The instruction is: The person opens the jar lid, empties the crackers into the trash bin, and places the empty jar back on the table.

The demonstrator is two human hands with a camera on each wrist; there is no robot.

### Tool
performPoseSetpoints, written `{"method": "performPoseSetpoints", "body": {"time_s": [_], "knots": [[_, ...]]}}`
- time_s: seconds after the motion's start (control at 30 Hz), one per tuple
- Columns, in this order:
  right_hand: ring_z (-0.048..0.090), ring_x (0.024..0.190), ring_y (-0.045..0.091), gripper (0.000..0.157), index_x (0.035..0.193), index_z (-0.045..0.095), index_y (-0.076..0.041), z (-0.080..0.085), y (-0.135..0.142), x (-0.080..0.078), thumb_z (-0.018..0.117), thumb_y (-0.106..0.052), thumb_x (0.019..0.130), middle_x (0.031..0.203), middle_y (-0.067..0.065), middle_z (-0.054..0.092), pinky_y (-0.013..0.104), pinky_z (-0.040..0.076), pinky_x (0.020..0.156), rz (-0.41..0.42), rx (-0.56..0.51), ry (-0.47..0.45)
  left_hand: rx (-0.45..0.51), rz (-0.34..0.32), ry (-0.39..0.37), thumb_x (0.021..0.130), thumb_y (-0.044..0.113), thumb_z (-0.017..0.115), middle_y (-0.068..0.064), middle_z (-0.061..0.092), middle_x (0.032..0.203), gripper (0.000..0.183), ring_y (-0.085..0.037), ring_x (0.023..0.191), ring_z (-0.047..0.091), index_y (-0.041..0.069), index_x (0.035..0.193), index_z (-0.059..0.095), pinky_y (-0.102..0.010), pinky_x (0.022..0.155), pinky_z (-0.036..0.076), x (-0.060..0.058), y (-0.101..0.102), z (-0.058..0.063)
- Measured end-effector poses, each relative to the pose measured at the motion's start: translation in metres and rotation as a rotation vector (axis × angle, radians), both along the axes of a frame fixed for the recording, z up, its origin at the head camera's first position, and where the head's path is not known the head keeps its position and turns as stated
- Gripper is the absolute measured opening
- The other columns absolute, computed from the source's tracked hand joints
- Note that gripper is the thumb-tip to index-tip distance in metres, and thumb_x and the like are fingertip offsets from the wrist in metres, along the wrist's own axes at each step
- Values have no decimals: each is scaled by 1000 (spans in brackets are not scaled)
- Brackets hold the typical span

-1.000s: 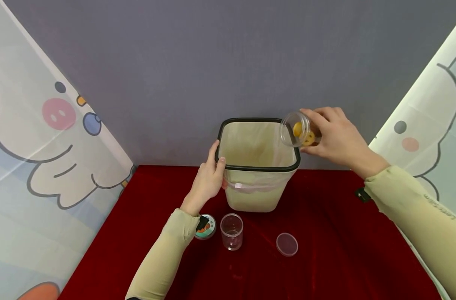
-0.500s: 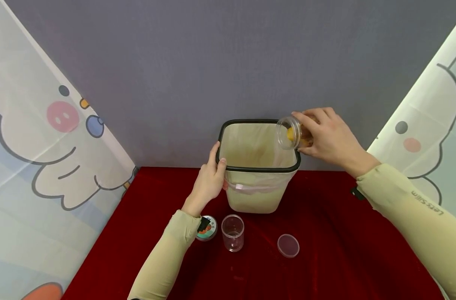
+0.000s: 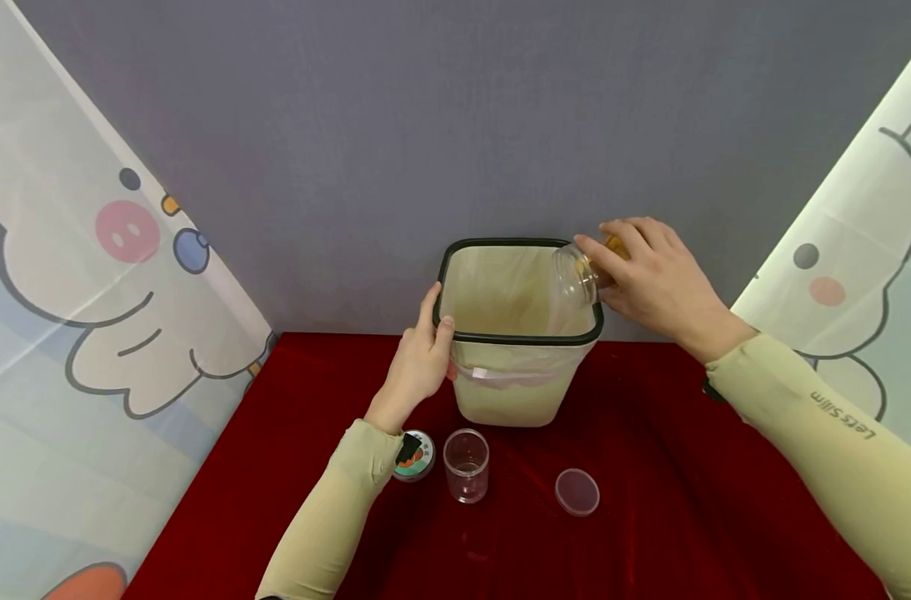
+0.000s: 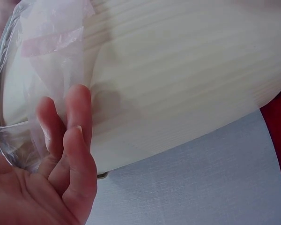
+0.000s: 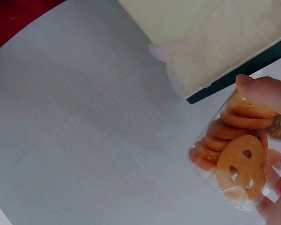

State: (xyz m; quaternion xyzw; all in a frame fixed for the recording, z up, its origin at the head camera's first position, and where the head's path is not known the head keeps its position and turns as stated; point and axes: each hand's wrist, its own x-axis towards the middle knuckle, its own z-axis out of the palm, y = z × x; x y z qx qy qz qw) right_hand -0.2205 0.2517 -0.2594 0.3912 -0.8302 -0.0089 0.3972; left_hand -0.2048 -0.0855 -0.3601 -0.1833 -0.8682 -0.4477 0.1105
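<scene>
A cream trash bin point(image 3: 511, 400) with a black rim and a thin clear liner stands upright. My left hand point(image 3: 417, 358) grips its rim at the left front, thumb over the top edge. Several of that hand's fingers point(image 4: 79, 164) lie over the liner outside the bin in the left wrist view. My right hand point(image 3: 653, 275) holds a clear plastic jar point(image 3: 575, 275), tilted with its mouth over the bin's right side. Pretzel-shaped cookies point(image 5: 241, 164) are stacked inside the jar, toward its base, in the right wrist view.
On the red cloth point(image 3: 673, 500), nearer me, stand an open clear jar point(image 3: 466, 467) and a round lid point(image 3: 578, 492). A labelled round container point(image 3: 417, 460) sits partly behind my left wrist. A grey wall point(image 3: 350, 167) rises behind the bin.
My right hand has moved left and tipped the jar further, so its mouth points down into the bin. The left hand keeps its place on the rim.
</scene>
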Motion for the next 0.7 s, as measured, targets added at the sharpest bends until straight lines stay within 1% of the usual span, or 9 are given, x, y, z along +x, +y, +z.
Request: {"method": "performPoseSetpoints", "body": {"time_s": [0.1,0.2,0.3,0.37,0.5,0.57,0.7], "knots": [[50,109,47,77,135,57,-10,0,1,0,87,-3,64,123,26,55,62,42,93,-5,5,1,4,-3,2,104,60,24,-7,63,56,67,-15,46,58,28,161,8,-37,50,47,0,0,0],[51,108,47,78,135,57,-10,0,1,0,90,-8,64,122,26,55,62,42,93,-13,3,-6,3,-2,7,105,58,25,-7,63,56,65,-14,46,58,28,161,8,-37,51,48,0,1,-1],[51,108,46,77,134,58,-10,0,1,0,91,-10,65,122,26,55,62,42,94,-16,-6,-12,1,-2,11,105,58,25,-9,64,57,65,-14,46,58,28,161,9,-37,53,49,0,1,0],[50,109,47,78,135,58,-10,0,0,0,91,-9,64,122,26,55,62,41,95,-14,0,-13,0,-1,10,105,58,25,-10,64,58,65,-14,46,58,28,161,9,-37,53,48,-1,1,0],[47,114,47,85,136,57,-11,-1,-1,1,93,-4,60,125,26,53,62,37,100,-13,31,-10,-4,5,3,105,60,24,-8,64,57,66,-14,46,57,29,161,8,-37,50,47,0,0,0],[46,116,47,88,137,56,-12,-1,-2,2,93,-1,58,126,26,53,63,34,103,-13,43,-6,-4,9,3,104,60,25,-6,63,56,66,-14,46,58,28,161,9,-37,50,47,0,0,0],[46,118,46,90,137,56,-12,-2,-4,2,92,2,56,127,25,53,63,33,105,-16,45,0,-1,12,8,105,60,25,-6,63,55,67,-14,46,58,28,161,9,-37,52,48,1,1,0]]}}
